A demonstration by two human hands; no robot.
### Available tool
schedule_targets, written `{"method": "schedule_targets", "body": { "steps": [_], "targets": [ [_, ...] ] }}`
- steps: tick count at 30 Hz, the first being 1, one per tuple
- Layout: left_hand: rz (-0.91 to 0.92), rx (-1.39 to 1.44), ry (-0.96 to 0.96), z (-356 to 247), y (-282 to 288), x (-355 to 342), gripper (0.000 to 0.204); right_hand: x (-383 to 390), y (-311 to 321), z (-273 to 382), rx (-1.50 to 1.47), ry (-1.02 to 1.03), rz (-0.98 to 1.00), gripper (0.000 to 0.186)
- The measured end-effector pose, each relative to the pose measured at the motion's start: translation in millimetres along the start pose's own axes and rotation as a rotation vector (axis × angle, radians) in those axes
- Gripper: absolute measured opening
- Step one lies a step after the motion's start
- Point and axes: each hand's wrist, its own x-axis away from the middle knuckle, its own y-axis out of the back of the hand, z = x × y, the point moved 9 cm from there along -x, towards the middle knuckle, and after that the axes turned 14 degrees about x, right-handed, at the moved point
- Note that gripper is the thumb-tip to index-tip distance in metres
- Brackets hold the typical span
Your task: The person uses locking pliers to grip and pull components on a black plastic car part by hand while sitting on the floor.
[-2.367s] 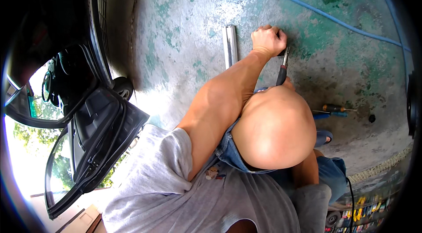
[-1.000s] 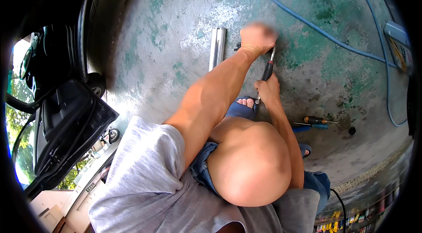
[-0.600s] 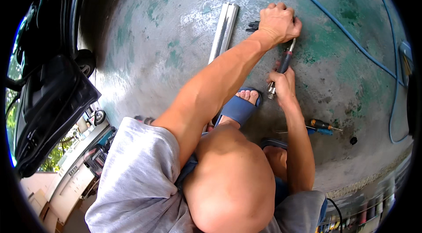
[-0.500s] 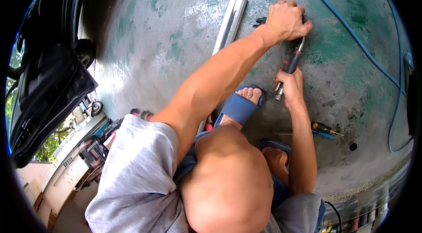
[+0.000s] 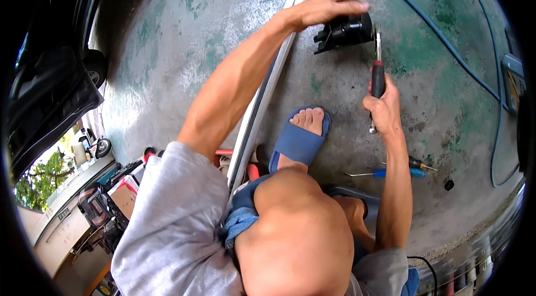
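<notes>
The left hand [image 5: 326, 10] lies palm-down with fingers extended on top of a black plastic part [image 5: 346, 32] on the concrete floor [image 5: 184, 50]. Just right of it, the right hand [image 5: 384, 107] is wrapped around a black-handled tool [image 5: 378, 72], whose metal tip touches the part's edge.

The left hand [image 5: 324, 10] rests on top of a black part [image 5: 345, 32] on the concrete floor [image 5: 184, 61]. The right hand [image 5: 382, 109] grips a dark-handled metal tool [image 5: 378, 72], tip beside that part. A long metal bar [image 5: 262, 92] lies alongside the left forearm.
</notes>
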Motion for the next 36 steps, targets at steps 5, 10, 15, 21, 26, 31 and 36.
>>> {"method": "schedule_targets", "body": {
  "steps": [5, 10, 15, 21, 26, 31, 36],
  "targets": [
    [0.260, 0.196, -0.162, -71, 1, 41, 0.078, 27, 45, 78, 0.514, 0.310, -0.222, 0.071],
    [-0.026, 0.092, -0.379, -126, 4, 87, 0.118, 50, 66, 123, 0.652, 0.524, -0.339, 0.075],
    [-0.212, -0.007, -0.658, -127, 3, 115, 0.136, 69, 54, 140, 0.683, 0.564, -0.365, 0.075],
    [-0.218, -0.219, -0.746, -127, -2, 114, 0.132, 80, 40, 121, 0.626, 0.530, -0.346, 0.076],
    [-0.101, -0.130, -0.602, -128, 9, 122, 0.130, 89, 30, 117, 0.611, 0.614, -0.339, 0.081],
    [0.059, -0.224, -0.602, -144, 6, 135, 0.136, 88, 31, 123, 0.589, 0.642, -0.296, 0.080],
    [0.132, -0.036, -0.414, -116, 25, 136, 0.120, 82, 25, 129, 0.627, 0.791, -0.334, 0.083]
  ]
}}
